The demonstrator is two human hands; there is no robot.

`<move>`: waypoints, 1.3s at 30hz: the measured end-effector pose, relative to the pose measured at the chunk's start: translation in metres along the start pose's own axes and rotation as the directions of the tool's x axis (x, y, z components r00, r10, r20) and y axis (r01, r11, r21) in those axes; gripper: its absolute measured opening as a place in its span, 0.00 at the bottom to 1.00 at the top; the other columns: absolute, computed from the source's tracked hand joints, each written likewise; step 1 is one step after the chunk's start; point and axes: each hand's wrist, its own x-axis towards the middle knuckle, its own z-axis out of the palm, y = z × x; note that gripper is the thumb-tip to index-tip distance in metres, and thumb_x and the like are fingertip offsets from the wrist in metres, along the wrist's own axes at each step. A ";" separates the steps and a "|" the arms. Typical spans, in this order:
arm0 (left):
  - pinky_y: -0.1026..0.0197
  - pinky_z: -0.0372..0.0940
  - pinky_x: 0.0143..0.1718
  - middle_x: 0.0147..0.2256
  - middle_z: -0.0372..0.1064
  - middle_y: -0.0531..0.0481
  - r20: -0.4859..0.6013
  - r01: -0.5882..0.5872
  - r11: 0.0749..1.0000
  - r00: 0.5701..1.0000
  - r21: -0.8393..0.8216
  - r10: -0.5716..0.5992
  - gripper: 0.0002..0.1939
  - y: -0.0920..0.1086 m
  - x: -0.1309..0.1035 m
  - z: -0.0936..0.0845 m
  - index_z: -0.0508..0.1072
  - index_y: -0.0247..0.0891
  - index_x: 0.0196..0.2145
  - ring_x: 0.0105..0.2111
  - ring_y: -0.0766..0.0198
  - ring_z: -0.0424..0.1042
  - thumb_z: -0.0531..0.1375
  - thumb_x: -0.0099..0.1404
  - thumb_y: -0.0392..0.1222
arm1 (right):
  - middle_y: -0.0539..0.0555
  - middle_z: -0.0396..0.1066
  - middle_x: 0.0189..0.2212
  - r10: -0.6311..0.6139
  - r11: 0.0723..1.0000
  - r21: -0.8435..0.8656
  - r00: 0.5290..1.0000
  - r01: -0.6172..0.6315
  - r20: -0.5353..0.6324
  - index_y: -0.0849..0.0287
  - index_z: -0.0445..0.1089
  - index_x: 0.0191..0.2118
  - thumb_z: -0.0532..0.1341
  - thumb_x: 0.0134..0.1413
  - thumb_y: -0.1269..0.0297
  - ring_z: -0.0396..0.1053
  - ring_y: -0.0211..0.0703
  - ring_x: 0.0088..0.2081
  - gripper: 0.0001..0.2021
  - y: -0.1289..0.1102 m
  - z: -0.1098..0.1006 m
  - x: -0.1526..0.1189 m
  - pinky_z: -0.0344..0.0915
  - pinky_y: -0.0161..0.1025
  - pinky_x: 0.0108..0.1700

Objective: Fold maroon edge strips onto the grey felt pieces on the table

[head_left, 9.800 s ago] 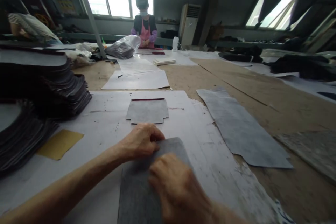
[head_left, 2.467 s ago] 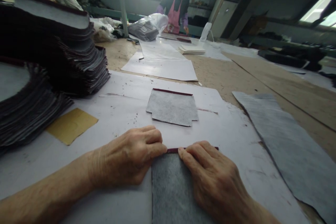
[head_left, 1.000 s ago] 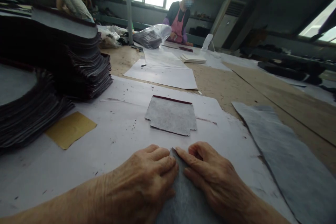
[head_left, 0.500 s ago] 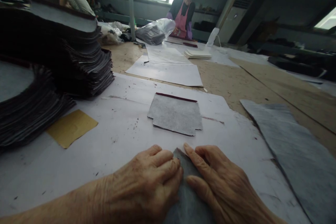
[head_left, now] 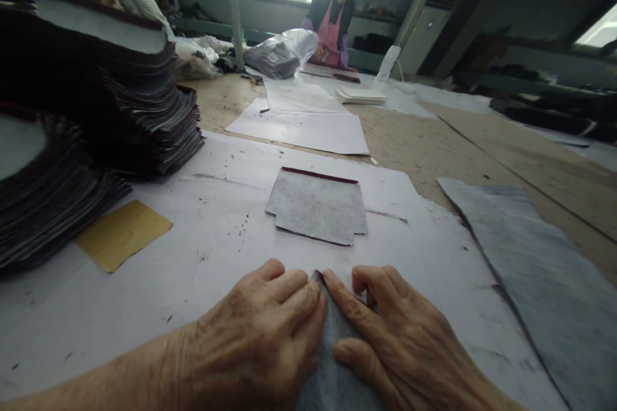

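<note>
A grey fabric piece (head_left: pixel 337 359) lies on the white paper at the bottom centre, with a small dark red edge showing at its far tip. My left hand (head_left: pixel 270 327) presses on its left side, fingers bent and held together, fingertips hidden from view. On the right side my right hand (head_left: pixel 390 327) rests with its index finger stretched to the dark red tip and its thumb apart on the fabric. Beyond both hands a flat grey piece (head_left: pixel 318 205) with notched lower corners and a dark red strip along its far edge lies on the paper.
Tall stacks of dark-edged pieces (head_left: pixel 144 96) stand at the left, beside a yellow card (head_left: pixel 124 234). A large grey sheet (head_left: pixel 535 270) lies at the right. Farther back are a plastic bag (head_left: pixel 282 54), a metal post (head_left: pixel 234 13) and a person in a pink apron (head_left: pixel 330 29).
My right index finger has moved left onto the fabric's tip, where a dark red edge now shows. The whole view has shifted slightly.
</note>
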 end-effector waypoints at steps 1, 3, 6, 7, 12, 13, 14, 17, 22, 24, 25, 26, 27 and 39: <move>0.48 0.65 0.31 0.34 0.68 0.39 -0.012 -0.016 1.000 1.000 0.007 0.016 0.12 0.000 0.000 0.000 0.70 0.32 0.34 0.33 0.53 0.66 0.49 0.60 0.37 | 0.62 0.62 0.39 -0.001 1.000 -0.008 1.000 0.002 0.008 0.66 0.59 0.55 0.49 0.61 0.56 0.62 0.47 0.37 0.23 0.000 0.000 0.000 0.69 0.48 0.34; 0.48 0.66 0.31 0.33 0.68 0.38 -0.036 -0.040 0.999 0.999 0.023 0.041 0.12 0.000 0.000 0.001 0.71 0.32 0.33 0.33 0.52 0.67 0.48 0.59 0.37 | 0.62 0.62 0.39 0.002 1.000 -0.021 1.000 -0.001 0.022 0.66 0.59 0.56 0.49 0.60 0.55 0.62 0.48 0.37 0.23 0.000 0.001 0.000 0.69 0.49 0.34; 0.49 0.66 0.31 0.33 0.68 0.38 -0.058 -0.047 0.997 0.997 0.059 0.050 0.13 0.000 -0.001 0.002 0.71 0.32 0.34 0.33 0.53 0.67 0.48 0.58 0.36 | 0.61 0.62 0.39 0.012 1.000 -0.024 0.999 -0.011 0.030 0.64 0.58 0.57 0.50 0.59 0.53 0.61 0.47 0.37 0.25 0.000 0.002 0.001 0.69 0.48 0.34; 0.49 0.67 0.31 0.32 0.68 0.38 -0.066 -0.047 0.996 0.996 0.072 0.052 0.14 0.000 -0.001 0.002 0.71 0.31 0.34 0.33 0.53 0.67 0.48 0.58 0.37 | 0.61 0.62 0.39 0.014 1.000 -0.024 0.999 -0.014 0.029 0.63 0.58 0.57 0.50 0.59 0.52 0.62 0.47 0.37 0.25 0.001 0.002 0.001 0.69 0.48 0.34; 0.51 0.67 0.30 0.31 0.68 0.40 -0.122 -0.005 0.995 0.992 0.104 0.018 0.14 0.000 -0.004 0.004 0.72 0.30 0.34 0.31 0.55 0.68 0.48 0.59 0.38 | 0.59 0.62 0.37 0.016 0.999 -0.041 0.999 -0.015 0.031 0.60 0.58 0.56 0.48 0.60 0.52 0.63 0.46 0.35 0.23 0.001 0.001 0.004 0.69 0.46 0.32; 0.51 0.67 0.30 0.30 0.68 0.41 -0.129 0.014 0.995 0.992 0.103 0.000 0.14 0.000 -0.004 0.004 0.72 0.31 0.34 0.31 0.55 0.68 0.48 0.59 0.38 | 0.59 0.62 0.37 0.018 0.999 -0.045 0.999 -0.016 0.030 0.59 0.58 0.56 0.48 0.60 0.52 0.63 0.46 0.35 0.23 0.000 0.001 0.004 0.69 0.46 0.32; 0.51 0.67 0.29 0.30 0.68 0.41 -0.126 0.026 0.995 0.992 0.099 -0.014 0.14 0.001 -0.005 0.005 0.72 0.31 0.34 0.31 0.55 0.68 0.48 0.59 0.38 | 0.59 0.62 0.37 0.021 0.999 -0.046 0.999 -0.020 0.028 0.59 0.58 0.56 0.47 0.60 0.52 0.63 0.46 0.35 0.23 0.000 0.001 0.004 0.69 0.47 0.32; 0.49 0.66 0.30 0.30 0.68 0.41 -0.095 0.024 0.996 0.995 0.090 -0.015 0.15 0.001 -0.004 0.005 0.73 0.31 0.35 0.31 0.54 0.68 0.48 0.60 0.38 | 0.59 0.61 0.38 0.032 0.999 -0.039 0.999 -0.030 0.037 0.57 0.58 0.56 0.47 0.60 0.51 0.63 0.45 0.36 0.23 0.000 0.001 0.002 0.69 0.46 0.33; 0.46 0.64 0.35 0.30 0.68 0.42 -0.091 0.022 0.995 0.996 0.095 -0.013 0.14 0.001 -0.003 0.002 0.72 0.31 0.34 0.32 0.55 0.67 0.49 0.58 0.38 | 0.59 0.61 0.39 0.044 0.998 -0.045 0.996 -0.040 0.083 0.54 0.55 0.57 0.47 0.60 0.50 0.64 0.46 0.35 0.23 0.000 0.001 0.002 0.69 0.46 0.31; 0.46 0.63 0.38 0.31 0.68 0.42 -0.097 0.021 0.995 0.995 0.098 -0.012 0.12 0.001 -0.003 0.002 0.72 0.31 0.34 0.32 0.56 0.66 0.50 0.57 0.37 | 0.59 0.61 0.39 0.064 0.997 -0.054 0.991 -0.058 0.121 0.52 0.55 0.57 0.48 0.59 0.51 0.63 0.48 0.35 0.22 0.000 0.000 0.005 0.69 0.47 0.30; 0.45 0.62 0.39 0.31 0.68 0.43 -0.104 0.016 0.995 0.995 0.102 -0.005 0.12 0.001 -0.003 0.002 0.71 0.31 0.34 0.32 0.56 0.66 0.51 0.57 0.37 | 0.58 0.61 0.39 0.077 0.996 -0.052 0.986 -0.070 0.146 0.51 0.56 0.57 0.48 0.59 0.51 0.63 0.48 0.35 0.22 -0.001 -0.001 0.007 0.68 0.47 0.30; 0.45 0.61 0.40 0.31 0.68 0.43 -0.110 0.013 0.995 0.994 0.102 -0.001 0.11 0.001 -0.004 0.002 0.71 0.31 0.35 0.33 0.56 0.66 0.51 0.57 0.37 | 0.58 0.61 0.40 0.090 0.995 -0.046 0.981 -0.084 0.169 0.50 0.56 0.56 0.49 0.58 0.50 0.63 0.48 0.35 0.22 -0.001 -0.003 0.009 0.68 0.48 0.30; 0.44 0.60 0.40 0.32 0.68 0.43 -0.109 0.008 0.995 0.994 0.095 0.003 0.11 0.001 -0.004 0.002 0.71 0.31 0.35 0.33 0.57 0.66 0.52 0.57 0.37 | 0.58 0.61 0.40 0.104 0.994 -0.036 0.976 -0.099 0.191 0.49 0.56 0.56 0.51 0.57 0.50 0.63 0.49 0.36 0.22 -0.002 -0.004 0.011 0.68 0.48 0.31; 0.47 0.56 0.45 0.33 0.67 0.46 -0.061 0.075 0.997 0.995 -0.026 -0.076 0.09 0.001 -0.007 -0.006 0.69 0.34 0.36 0.35 0.58 0.66 0.53 0.59 0.40 | 0.54 0.62 0.39 0.180 0.939 0.265 0.969 -0.220 0.167 0.52 0.57 0.56 0.54 0.57 0.54 0.63 0.41 0.38 0.22 0.008 -0.017 -0.008 0.64 0.41 0.40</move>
